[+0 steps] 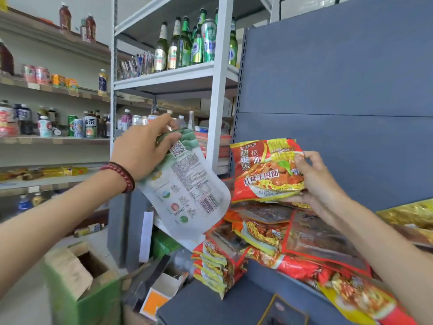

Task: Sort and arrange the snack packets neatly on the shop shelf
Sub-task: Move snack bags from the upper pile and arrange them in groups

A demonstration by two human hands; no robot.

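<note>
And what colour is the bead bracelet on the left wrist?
Dark red. The round-bead wrist bracelet shows best in the head view.

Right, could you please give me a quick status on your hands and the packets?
Left hand pinches white pouch by its top. Right hand grips red noodle packet above the noodle pile on blue shelf. Nothing seen blocking it.

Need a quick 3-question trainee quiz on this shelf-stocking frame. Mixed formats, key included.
1. True or false: the left hand pinches the white pouch at its green end.
2. The right hand holds: A) a green bottle, B) the red noodle packet, C) nothing.
3. Fill in: the red bead bracelet sits on the ____ wrist.

Key: 1 true; 2 B; 3 left.
</note>
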